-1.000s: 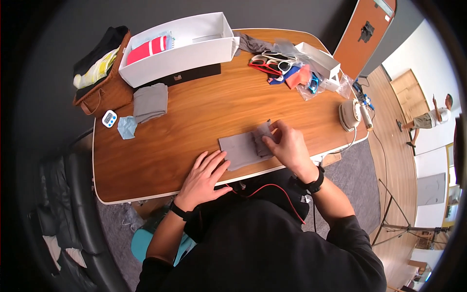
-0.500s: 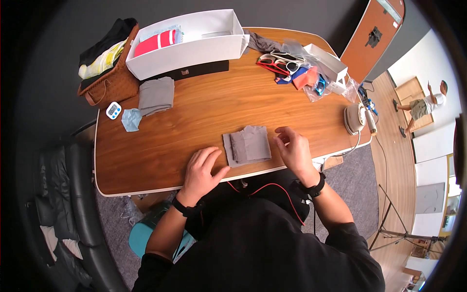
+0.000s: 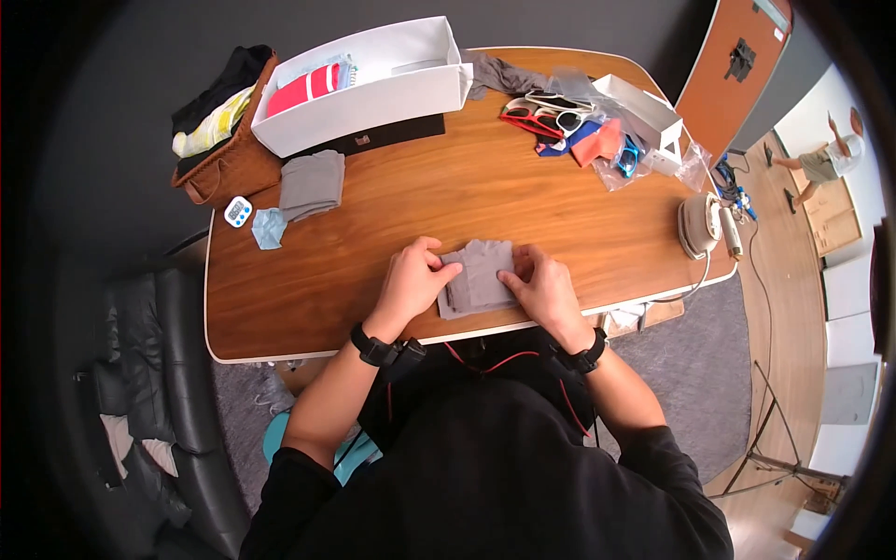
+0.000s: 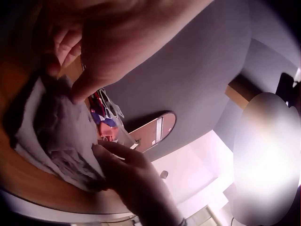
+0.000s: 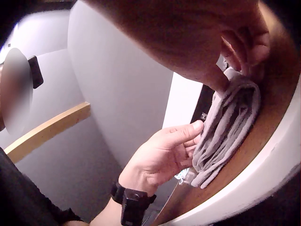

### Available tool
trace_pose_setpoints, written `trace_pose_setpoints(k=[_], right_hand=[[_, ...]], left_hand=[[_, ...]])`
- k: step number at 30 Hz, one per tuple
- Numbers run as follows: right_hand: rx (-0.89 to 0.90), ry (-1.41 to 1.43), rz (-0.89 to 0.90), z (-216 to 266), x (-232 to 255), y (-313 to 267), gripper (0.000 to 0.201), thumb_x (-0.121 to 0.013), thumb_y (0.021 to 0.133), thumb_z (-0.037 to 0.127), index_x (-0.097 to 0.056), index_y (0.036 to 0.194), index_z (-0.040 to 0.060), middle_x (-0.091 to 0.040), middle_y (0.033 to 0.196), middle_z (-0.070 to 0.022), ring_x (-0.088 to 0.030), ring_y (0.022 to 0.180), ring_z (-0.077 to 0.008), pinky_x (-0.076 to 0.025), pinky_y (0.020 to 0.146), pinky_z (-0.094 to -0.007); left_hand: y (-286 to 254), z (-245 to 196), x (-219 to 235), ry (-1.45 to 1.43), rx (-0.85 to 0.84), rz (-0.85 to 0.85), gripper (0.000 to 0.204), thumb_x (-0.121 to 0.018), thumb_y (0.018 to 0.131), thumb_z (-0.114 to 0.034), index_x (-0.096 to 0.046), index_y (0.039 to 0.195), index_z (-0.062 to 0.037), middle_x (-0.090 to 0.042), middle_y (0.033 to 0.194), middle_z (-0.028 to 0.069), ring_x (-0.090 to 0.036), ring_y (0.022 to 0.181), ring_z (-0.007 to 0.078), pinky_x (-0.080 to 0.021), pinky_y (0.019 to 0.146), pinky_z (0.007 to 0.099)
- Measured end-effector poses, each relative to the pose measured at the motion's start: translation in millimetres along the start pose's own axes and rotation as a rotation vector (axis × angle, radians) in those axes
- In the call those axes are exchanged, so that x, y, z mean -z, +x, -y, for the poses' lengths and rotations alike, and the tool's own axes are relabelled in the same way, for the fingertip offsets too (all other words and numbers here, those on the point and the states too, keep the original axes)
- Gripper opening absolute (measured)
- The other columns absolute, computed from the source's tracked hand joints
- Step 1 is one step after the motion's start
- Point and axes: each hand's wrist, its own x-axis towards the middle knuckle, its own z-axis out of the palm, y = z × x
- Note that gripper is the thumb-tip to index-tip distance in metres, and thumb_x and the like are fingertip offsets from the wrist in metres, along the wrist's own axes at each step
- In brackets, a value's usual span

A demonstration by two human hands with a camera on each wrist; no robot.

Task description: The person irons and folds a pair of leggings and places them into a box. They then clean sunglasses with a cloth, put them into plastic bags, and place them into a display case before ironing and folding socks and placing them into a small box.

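A small folded grey cloth (image 3: 481, 278) lies near the table's front edge, its layers showing at the side in the right wrist view (image 5: 225, 132). At its left edge the left hand (image 3: 411, 285) has thumb and fingertips on the cloth, seen also in the right wrist view (image 5: 162, 157). On the opposite edge the right hand (image 3: 549, 294) pinches the fabric between thumb and curled fingers; the left wrist view shows this hand (image 4: 136, 179) too.
A white box (image 3: 364, 93) with red cloth stands at the back, beside a brown basket (image 3: 229, 159) of clothes. Another folded grey cloth (image 3: 313, 185), a timer (image 3: 238, 212) and a blue mask (image 3: 269, 229) lie left. Sunglasses (image 3: 537, 121) and a corded white device (image 3: 698, 226) are right.
The right hand let go of the folded-over part, which came to lie flat, then returned to the right edge. The left hand moved from the table onto the cloth's left edge.
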Motion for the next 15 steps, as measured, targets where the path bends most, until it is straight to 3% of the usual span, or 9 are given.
trace_pose_setpoints(k=[4,6,10,12,15], right_hand=[[0.019,0.034,-0.015,-3,-6,0,0.047,-0.087,0.087,0.019,-0.067,0.123,-0.0032,-0.076,0.091,-0.0199,-0.076,0.086,-0.0371,-0.061,0.079,-0.044],[0.041,0.016,-0.041,-3,-9,0,0.047,-0.087,0.088,0.018,-0.067,0.124,-0.0036,-0.077,0.088,-0.0189,-0.076,0.081,-0.0313,-0.06,0.076,-0.0406],[0.044,0.029,-0.034,-2,-9,-2,0.047,-0.087,0.088,0.018,-0.067,0.125,-0.0031,-0.076,0.087,-0.0185,-0.076,0.08,-0.0313,-0.061,0.075,-0.0405],[0.01,0.055,-0.009,0,-6,-3,0.048,-0.088,0.087,0.021,-0.067,0.123,-0.0019,-0.076,0.088,-0.0188,-0.076,0.084,-0.0364,-0.06,0.076,-0.0447],[0.004,0.058,0.005,2,-3,-4,0.046,-0.087,0.088,0.023,-0.067,0.122,-0.0016,-0.076,0.086,-0.018,-0.076,0.083,-0.0359,-0.06,0.075,-0.0444]], left_hand=[[5,5,-8,-0.132,0.078,0.067,0.047,-0.087,0.09,-0.014,-0.066,0.126,0.0086,-0.078,0.09,0.0111,-0.072,0.077,0.0139,-0.057,0.069,0.0296],[7,3,-10,-0.225,0.136,0.153,0.044,-0.086,0.091,-0.007,-0.066,0.127,0.0081,-0.076,0.094,0.0079,-0.07,0.082,0.0117,-0.056,0.07,0.0279],[3,-6,-10,-0.285,0.121,0.156,0.041,-0.081,0.093,-0.002,-0.065,0.129,0.0072,-0.075,0.098,0.0076,-0.07,0.089,0.0117,-0.056,0.076,0.0277],[0,-10,-6,-0.426,0.11,0.175,0.04,-0.078,0.095,0.0,-0.063,0.133,0.0054,-0.075,0.105,0.0082,-0.07,0.095,0.0117,-0.055,0.08,0.0269],[-7,-20,6,-0.588,0.117,0.155,0.041,-0.076,0.097,-0.001,-0.062,0.135,0.0052,-0.073,0.102,0.0079,-0.069,0.091,0.0122,-0.055,0.078,0.0269]])
